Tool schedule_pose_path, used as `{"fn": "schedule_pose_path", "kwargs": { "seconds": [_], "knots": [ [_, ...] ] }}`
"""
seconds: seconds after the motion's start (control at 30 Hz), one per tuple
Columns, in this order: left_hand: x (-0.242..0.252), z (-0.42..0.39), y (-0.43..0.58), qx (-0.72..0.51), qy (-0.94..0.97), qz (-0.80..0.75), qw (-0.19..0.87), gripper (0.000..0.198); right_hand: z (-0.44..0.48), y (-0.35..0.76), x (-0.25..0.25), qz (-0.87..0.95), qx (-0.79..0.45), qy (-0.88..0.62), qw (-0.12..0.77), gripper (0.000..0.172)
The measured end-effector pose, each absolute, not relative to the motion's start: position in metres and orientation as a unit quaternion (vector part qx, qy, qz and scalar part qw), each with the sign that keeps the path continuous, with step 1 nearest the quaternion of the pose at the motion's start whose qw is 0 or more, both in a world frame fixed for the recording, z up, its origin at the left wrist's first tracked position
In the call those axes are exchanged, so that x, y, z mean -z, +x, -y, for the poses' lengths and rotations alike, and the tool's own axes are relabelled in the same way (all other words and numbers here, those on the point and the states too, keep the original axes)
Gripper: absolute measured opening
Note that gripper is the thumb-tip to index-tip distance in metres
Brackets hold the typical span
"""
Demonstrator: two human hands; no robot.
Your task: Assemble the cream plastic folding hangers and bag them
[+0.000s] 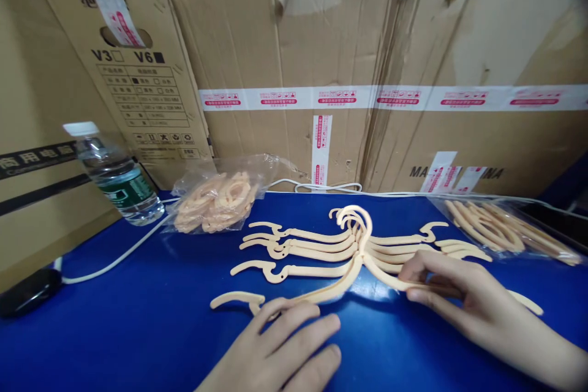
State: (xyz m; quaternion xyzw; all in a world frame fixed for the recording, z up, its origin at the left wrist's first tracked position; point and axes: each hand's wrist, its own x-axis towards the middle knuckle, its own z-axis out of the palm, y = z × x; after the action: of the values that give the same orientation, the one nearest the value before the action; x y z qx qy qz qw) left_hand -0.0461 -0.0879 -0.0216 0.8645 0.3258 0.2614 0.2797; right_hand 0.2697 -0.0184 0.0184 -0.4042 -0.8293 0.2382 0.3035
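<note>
Several cream plastic hangers (321, 245) lie fanned out in a pile on a blue table (151, 312), their hooks bunched together at the top middle. My left hand (280, 349) rests palm down at the near edge, fingers stretched and together, fingertips on the left arm of the nearest hanger (316, 295). My right hand (463, 294) lies over the right arms of the pile, its fingers curled and pinching one hanger arm near the table surface.
A clear bag of small peach plastic pieces (218, 199) lies behind the pile on the left. Another bag of hangers (500, 229) sits at the right. A water bottle (117, 174) stands at the left, with a white cable (119, 254) and black plug (27, 291). Cardboard boxes (321, 61) wall the back.
</note>
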Motion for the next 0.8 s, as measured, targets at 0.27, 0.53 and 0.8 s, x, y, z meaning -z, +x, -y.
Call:
{"fn": "schedule_pose_path", "kwargs": {
  "seconds": [0.27, 0.53, 0.8],
  "knots": [
    [0.026, 0.074, -0.057, -0.161, 0.896, -0.375, 0.173, 0.068, 0.018, 0.268, -0.014, 0.879, -0.129, -0.399, 0.226, 0.015],
    [-0.012, 0.075, -0.045, -0.127, 0.896, -0.405, 0.128, 0.070, 0.028, 0.263, -0.021, 0.859, -0.067, -0.455, 0.222, 0.008],
    [-0.011, 0.063, -0.044, -0.185, 0.892, -0.396, 0.114, 0.071, 0.015, 0.253, 0.003, 0.864, 0.040, -0.477, 0.158, 0.055]
  ]
}}
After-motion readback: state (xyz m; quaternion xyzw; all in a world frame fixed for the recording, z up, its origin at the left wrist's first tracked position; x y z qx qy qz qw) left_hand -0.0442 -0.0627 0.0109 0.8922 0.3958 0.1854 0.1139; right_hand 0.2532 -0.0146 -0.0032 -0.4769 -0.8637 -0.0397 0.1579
